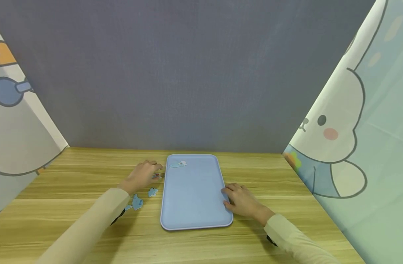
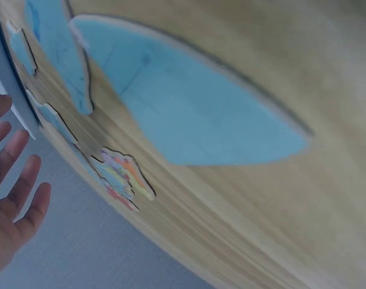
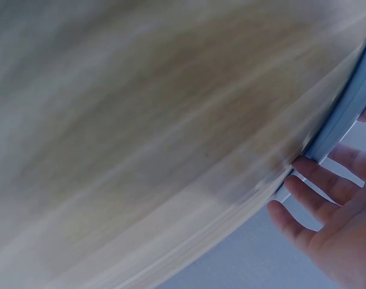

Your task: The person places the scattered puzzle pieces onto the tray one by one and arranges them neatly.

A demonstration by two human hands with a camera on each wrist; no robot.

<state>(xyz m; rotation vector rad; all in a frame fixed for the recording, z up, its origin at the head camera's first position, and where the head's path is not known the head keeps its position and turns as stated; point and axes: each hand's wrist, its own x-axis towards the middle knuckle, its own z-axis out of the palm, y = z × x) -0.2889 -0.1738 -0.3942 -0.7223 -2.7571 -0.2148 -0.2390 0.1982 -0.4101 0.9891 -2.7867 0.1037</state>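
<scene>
A shallow light-blue tray (image 1: 196, 194) lies on the wooden table, with a narrow pale-blue puzzle piece (image 1: 178, 164) inside its far left corner. My left hand (image 1: 143, 176) is just left of the tray, above loose pieces. In the left wrist view its fingers (image 2: 20, 192) are spread and hold nothing. A piece with red and orange print (image 1: 157, 175) shows by the fingertips. Nearer me lie a small blue piece (image 1: 153, 192) and a larger blue one (image 1: 137, 202). My right hand (image 1: 242, 200) rests on the tray's right rim with extended fingers (image 3: 321, 180).
Another blue piece (image 1: 128, 207) is partly hidden by the left sleeve. A grey panel (image 1: 175, 80) stands behind the table (image 1: 260, 165). Printed cartoon sheets hang at the left and right sides (image 1: 340, 128).
</scene>
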